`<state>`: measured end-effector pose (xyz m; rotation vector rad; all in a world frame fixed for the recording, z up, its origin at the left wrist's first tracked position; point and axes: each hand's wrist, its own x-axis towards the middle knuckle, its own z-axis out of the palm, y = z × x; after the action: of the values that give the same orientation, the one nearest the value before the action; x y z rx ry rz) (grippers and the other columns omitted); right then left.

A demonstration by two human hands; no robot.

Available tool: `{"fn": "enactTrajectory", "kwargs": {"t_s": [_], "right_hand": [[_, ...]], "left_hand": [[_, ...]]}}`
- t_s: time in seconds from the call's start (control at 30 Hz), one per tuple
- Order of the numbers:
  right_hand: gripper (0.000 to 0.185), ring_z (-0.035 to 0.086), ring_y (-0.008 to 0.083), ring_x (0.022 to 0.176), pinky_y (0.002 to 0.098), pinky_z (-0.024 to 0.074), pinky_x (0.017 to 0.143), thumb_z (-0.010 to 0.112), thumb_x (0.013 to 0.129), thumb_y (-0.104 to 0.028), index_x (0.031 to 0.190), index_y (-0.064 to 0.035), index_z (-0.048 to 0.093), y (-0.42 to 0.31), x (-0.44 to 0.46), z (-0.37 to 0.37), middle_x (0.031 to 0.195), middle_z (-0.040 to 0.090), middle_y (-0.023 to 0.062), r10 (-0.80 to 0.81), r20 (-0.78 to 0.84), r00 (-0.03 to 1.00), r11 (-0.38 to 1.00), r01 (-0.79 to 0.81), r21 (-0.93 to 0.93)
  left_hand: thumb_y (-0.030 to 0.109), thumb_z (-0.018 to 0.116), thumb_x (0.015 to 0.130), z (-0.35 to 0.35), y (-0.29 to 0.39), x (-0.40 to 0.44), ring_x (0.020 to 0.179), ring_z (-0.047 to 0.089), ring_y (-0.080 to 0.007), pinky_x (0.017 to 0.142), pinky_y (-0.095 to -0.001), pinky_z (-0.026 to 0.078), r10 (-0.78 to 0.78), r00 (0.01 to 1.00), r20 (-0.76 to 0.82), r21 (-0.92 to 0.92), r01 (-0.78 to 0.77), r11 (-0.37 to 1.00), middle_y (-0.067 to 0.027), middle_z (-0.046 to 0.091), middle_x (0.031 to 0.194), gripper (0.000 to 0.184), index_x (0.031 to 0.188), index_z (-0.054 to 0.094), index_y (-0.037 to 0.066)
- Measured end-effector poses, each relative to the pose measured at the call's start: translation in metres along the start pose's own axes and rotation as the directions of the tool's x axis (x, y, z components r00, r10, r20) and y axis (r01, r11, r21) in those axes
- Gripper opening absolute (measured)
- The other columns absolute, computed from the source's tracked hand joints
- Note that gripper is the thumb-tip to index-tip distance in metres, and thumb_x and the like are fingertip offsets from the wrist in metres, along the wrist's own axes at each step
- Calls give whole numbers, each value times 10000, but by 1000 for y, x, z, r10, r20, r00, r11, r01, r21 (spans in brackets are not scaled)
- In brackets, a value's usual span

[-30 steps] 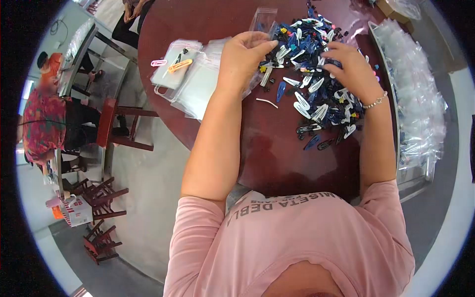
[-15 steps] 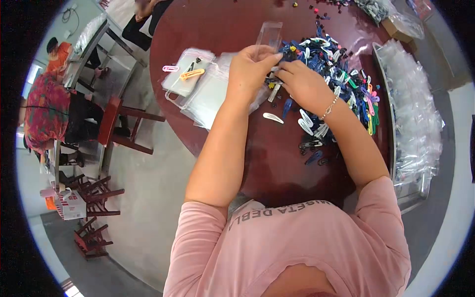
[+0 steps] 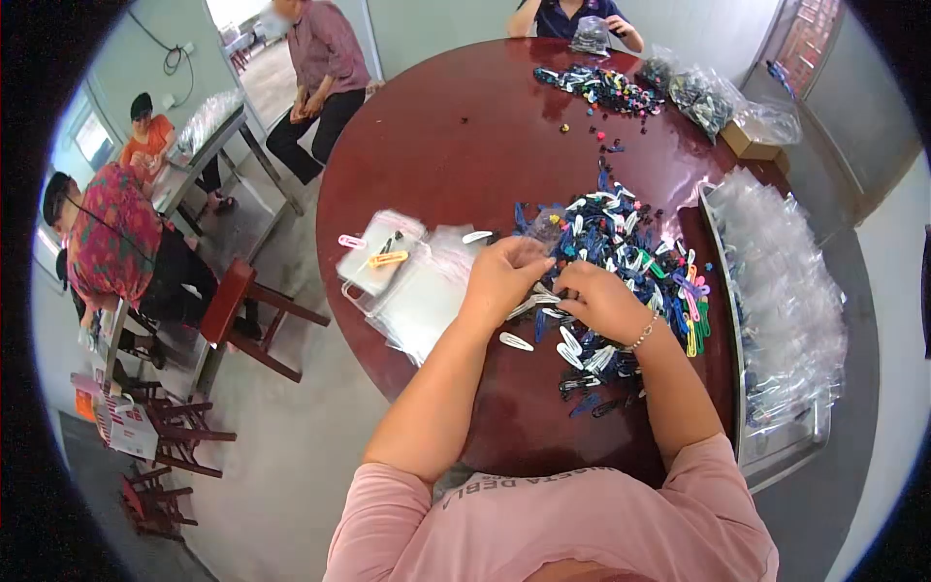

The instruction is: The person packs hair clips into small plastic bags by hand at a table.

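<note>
My left hand (image 3: 504,279) is closed, thumb against fingers, on a small clear plastic bag (image 3: 545,225) that shows beyond its fingertips with dark bits in or behind it. Close beside it, my right hand (image 3: 606,301) has curled fingers at the edge of a heap of hair clips (image 3: 621,233); what they grip is hidden. The heap is mostly navy, white and black. Under my fingers lie several white clips, and one white hair clip (image 3: 516,341) rests apart nearer me. Left of my hands are flat clear bags (image 3: 427,301).
An orange clip (image 3: 389,259) and a pink clip (image 3: 352,242) lie by the bags. A metal tray (image 3: 742,417) of filled clear bags stands at right. Across the round table (image 3: 417,145), a person handles a bag near another heap. Other people and stools are at left.
The view has tilted up, showing more of the far table and the person there. The clear bag stood upright above my left hand before; now it sits lower, over the heap.
</note>
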<state>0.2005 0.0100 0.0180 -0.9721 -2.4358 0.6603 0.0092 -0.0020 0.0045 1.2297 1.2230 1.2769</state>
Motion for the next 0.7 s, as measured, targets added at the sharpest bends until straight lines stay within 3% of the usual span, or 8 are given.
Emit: {"fn": "enactTrajectory", "kwargs": {"t_s": [0.1, 0.17, 0.23, 0.3, 0.33, 0.43, 0.5, 0.7], "right_hand": [[185, 593, 292, 782, 367, 493, 719, 681, 753, -68, 919, -28, 612, 8, -2, -1, 906, 570, 127, -31, 41, 999, 999, 30, 43], [193, 594, 287, 803, 376, 492, 729, 682, 739, -74, 916, -35, 615, 11, -4, 4, 905, 572, 124, -121, -7, 993, 990, 120, -80], [199, 601, 284, 840, 374, 492, 767, 681, 742, -88, 926, -44, 621, 11, -2, -1, 896, 603, 114, -70, 33, 997, 997, 72, -41], [129, 605, 205, 848, 345, 496, 768, 646, 817, -108, 930, -57, 613, 13, 0, -3, 892, 622, 81, 99, 41, 994, 993, -101, 67], [132, 601, 165, 824, 314, 497, 752, 644, 833, -107, 951, -52, 621, 16, -1, -6, 881, 630, 59, 131, 16, 991, 963, -131, 235], [178, 618, 107, 865, 258, 498, 754, 650, 853, -88, 1015, -21, 618, 39, 1, -13, 922, 646, 20, 169, -75, 983, 801, -93, 592], [213, 622, 104, 898, 245, 501, 762, 641, 868, -97, 1063, -20, 603, 30, 1, -25, 962, 655, 32, 326, -42, 944, 715, -218, 665], [219, 622, 84, 904, 218, 496, 766, 639, 884, -123, 1085, -46, 602, 33, 1, -31, 980, 668, 24, 387, -33, 921, 530, -193, 825]], "left_hand": [[105, 749, 789, 3, -5, 0, 843, 624, -120, 729, -249, 501, 7, 1000, 31, -45, -5, 999, -78, 679, 955, 303, 1037, 641, -33], [105, 749, 789, 4, -6, 0, 819, 618, -114, 712, -243, 495, -18, 999, 29, -46, 20, 999, -69, 677, 930, 296, 1036, 645, -22], [110, 749, 791, 6, -5, -2, 800, 609, -104, 695, -237, 489, -13, 1000, 24, -42, 14, 999, -55, 674, 913, 295, 1038, 646, -15], [101, 731, 802, 3, -15, 2, 775, 620, -112, 681, -247, 492, 40, 999, 24, 48, -41, 998, -63, 682, 875, 248, 1001, 644, -16], [108, 733, 802, 3, -11, -1, 750, 605, -102, 659, -239, 481, 2, 1000, 12, 38, -2, 999, -47, 676, 856, 242, 998, 649, -7], [107, 739, 801, 6, 0, -4, 722, 582, -82, 623, -221, 460, -87, 996, 12, 24, 87, 996, -21, 664, 834, 248, 1007, 651, 1], [90, 741, 798, 9, 3, -5, 741, 589, -78, 636, -214, 462, -109, 993, 45, -29, 110, 993, -37, 671, 859, 269, 1023, 641, -19], [98, 739, 790, 11, 6, -6, 782, 616, -103, 667, -219, 466, -124, 988, 92, -105, 134, 985, -53, 680, 927, 327, 1078, 629, -9]]}}
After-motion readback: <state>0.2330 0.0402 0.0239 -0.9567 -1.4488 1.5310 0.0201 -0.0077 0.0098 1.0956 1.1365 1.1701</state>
